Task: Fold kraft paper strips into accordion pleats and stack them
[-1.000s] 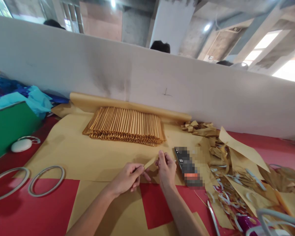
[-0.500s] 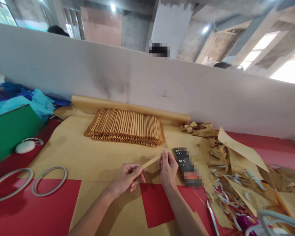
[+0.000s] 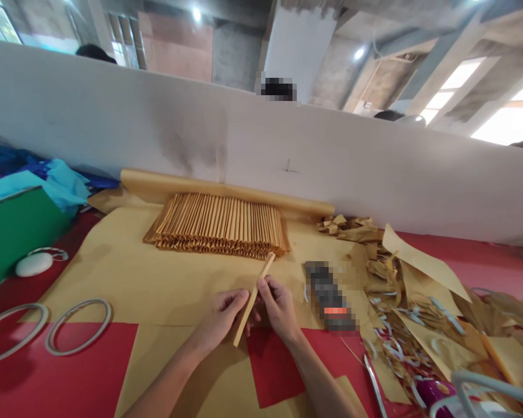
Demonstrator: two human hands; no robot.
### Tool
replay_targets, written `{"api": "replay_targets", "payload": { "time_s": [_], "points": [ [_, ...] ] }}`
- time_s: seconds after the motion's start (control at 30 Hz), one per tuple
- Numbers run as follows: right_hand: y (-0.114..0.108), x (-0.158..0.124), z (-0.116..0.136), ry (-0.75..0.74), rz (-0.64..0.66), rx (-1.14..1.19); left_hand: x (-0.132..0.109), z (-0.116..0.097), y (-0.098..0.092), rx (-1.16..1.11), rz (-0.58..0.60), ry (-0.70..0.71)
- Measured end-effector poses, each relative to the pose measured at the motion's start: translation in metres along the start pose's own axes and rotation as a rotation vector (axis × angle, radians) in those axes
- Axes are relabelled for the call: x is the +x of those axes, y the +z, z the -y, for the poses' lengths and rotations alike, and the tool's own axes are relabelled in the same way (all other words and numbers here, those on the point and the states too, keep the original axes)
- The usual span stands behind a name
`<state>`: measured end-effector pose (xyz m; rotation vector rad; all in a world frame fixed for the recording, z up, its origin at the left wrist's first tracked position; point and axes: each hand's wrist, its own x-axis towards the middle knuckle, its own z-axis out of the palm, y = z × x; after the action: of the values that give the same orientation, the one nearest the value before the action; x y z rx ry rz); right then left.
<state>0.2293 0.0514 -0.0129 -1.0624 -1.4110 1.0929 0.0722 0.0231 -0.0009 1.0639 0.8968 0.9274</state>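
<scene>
Both my hands pinch one narrow folded strip of tan paper point(image 3: 253, 298) that slants from lower left to upper right. My left hand point(image 3: 220, 316) grips its lower half and my right hand point(image 3: 279, 306) grips its middle. They hover over a large tan paper sheet point(image 3: 126, 273) spread on the red table point(image 3: 70, 377). Just beyond the strip's tip lies a long row of several similar folded strips point(image 3: 220, 225), packed side by side.
A phone point(image 3: 329, 296) lies right of my right hand. A heap of tan scraps and white curls point(image 3: 409, 313) fills the right side. Two white rings point(image 3: 78, 325) and a white oval object point(image 3: 32, 264) sit at left by a green box point(image 3: 13, 229). A grey partition point(image 3: 261, 139) runs behind.
The strip has turned from nearly flat to steeply slanted, its tip now pointing at the row. My right hand has slid down and left, closer to my left hand.
</scene>
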Motion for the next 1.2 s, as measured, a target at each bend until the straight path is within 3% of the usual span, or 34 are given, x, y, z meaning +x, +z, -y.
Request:
{"api": "replay_targets", "payload": {
  "time_s": [0.37,0.53,0.83,1.2],
  "points": [
    [0.002,-0.003,0.005,0.049,-0.011,0.105,0.008,0.006,-0.002,-0.031,-0.107,0.061],
    [0.001,-0.002,-0.005,0.044,-0.062,0.136,0.011,0.007,-0.007,0.028,-0.245,0.115],
    [-0.002,0.001,-0.011,0.067,-0.177,0.194,0.015,0.007,-0.023,0.023,-0.371,0.171],
    [-0.004,0.004,-0.020,0.048,-0.215,0.217,0.013,0.007,-0.030,0.016,-0.426,0.175]
  ]
}}
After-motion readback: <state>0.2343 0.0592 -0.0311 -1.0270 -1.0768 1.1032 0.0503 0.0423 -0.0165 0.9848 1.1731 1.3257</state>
